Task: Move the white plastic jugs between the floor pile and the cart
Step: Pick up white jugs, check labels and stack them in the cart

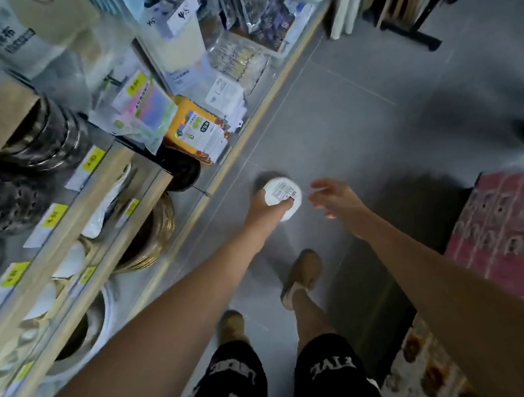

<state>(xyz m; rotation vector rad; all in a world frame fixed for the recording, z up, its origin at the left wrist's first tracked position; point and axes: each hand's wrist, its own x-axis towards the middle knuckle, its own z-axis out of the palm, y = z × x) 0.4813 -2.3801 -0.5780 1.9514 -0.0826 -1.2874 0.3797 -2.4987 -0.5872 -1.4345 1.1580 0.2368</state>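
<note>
A white plastic jug (282, 195) hangs above the grey floor in the middle of the aisle, its round end with a printed label facing me. My left hand (264, 209) grips it from the left and below. Just to the right, my right hand (333, 197) is held out beside the jug with spread fingers, a small gap between them, holding nothing. No floor pile of jugs and no cart are in view.
Store shelving (94, 200) with pots, packets and yellow price tags runs along the left. A pink patterned box (511, 232) and printed goods lie at the right. A dark display stand (415, 34) stands at the back right. My feet (301, 276) are on the floor below the jug.
</note>
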